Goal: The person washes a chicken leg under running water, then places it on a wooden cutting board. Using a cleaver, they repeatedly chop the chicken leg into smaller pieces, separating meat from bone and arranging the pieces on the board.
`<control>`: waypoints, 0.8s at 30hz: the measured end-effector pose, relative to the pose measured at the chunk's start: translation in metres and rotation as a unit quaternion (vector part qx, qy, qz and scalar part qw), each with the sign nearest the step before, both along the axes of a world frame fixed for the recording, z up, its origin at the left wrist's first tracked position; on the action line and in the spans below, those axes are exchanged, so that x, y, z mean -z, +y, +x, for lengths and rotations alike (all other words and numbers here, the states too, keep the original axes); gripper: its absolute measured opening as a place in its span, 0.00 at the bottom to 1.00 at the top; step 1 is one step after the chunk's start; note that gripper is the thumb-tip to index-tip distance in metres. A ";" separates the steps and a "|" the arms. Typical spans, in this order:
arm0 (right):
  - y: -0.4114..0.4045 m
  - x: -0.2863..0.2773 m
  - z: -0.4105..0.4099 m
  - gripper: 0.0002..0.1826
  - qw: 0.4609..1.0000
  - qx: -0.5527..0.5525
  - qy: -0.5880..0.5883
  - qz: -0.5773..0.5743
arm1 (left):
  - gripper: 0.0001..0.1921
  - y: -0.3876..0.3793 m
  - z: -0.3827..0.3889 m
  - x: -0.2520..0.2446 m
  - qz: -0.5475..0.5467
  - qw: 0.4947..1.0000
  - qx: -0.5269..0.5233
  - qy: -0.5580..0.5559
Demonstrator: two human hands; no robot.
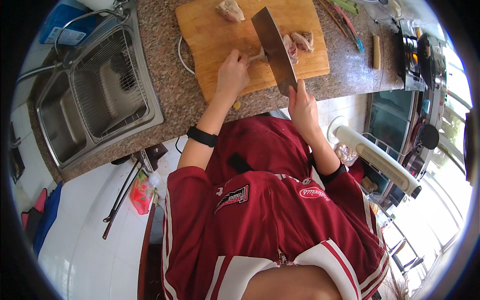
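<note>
My right hand (302,108) grips a broad cleaver (275,50) by its handle end, and the blade slants across the wooden cutting board (221,45). Between the fingers of my left hand (233,73) is the thin end of a pale piece of raw meat (258,57), which looks like poultry. The blade hides part of this piece; whether the edge touches it, I cannot tell. Right of the cleaver lie more cut meat pieces (302,41) with skin. One separate chunk of meat (229,10) rests near the board's far edge.
Left of the board is a steel double sink (62,116) with a wire rack (108,82). A small yellow scrap (236,105) lies on the granite counter (161,48) near its front edge. Chopsticks (333,18) and a gas stove (410,56) are to the right. A white tubular appliance (375,157) stands beside me.
</note>
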State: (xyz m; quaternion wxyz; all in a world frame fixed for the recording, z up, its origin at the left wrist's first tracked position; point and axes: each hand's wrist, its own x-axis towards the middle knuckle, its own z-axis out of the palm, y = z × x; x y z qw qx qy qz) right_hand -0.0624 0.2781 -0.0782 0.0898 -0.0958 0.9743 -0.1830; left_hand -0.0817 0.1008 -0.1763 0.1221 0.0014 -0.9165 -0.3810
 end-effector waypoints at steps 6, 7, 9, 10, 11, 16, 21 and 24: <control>-0.005 -0.003 -0.006 0.07 1.000 0.001 0.007 0.005 | 0.07 0.002 -0.010 -0.008 0.063 0.996 -0.042 -0.054; -0.005 -0.004 -0.007 0.07 1.000 0.001 0.019 0.000 | 0.07 0.003 -0.011 -0.011 0.065 0.995 -0.053 -0.050; -0.005 -0.008 -0.009 0.07 1.000 0.000 0.024 -0.019 | 0.08 0.004 -0.013 -0.016 0.071 0.994 -0.069 -0.038; -0.005 -0.010 -0.010 0.07 0.999 0.001 0.036 -0.027 | 0.08 0.006 -0.013 -0.018 0.076 0.994 -0.076 -0.031; -0.004 -0.013 -0.011 0.07 0.999 -0.001 0.038 -0.026 | 0.08 0.007 -0.013 -0.021 0.080 0.993 -0.082 -0.010; -0.006 -0.034 -0.018 0.08 0.995 -0.008 0.090 -0.034 | 0.07 0.008 -0.024 -0.039 0.096 0.989 -0.111 0.013; -0.011 -0.075 -0.037 0.08 0.985 -0.009 0.160 -0.064 | 0.05 -0.008 -0.062 -0.092 0.027 0.980 -0.092 0.177; -0.010 -0.103 -0.040 0.08 0.969 -0.045 0.231 -0.071 | 0.05 -0.019 -0.072 -0.124 -0.007 0.949 -0.087 0.304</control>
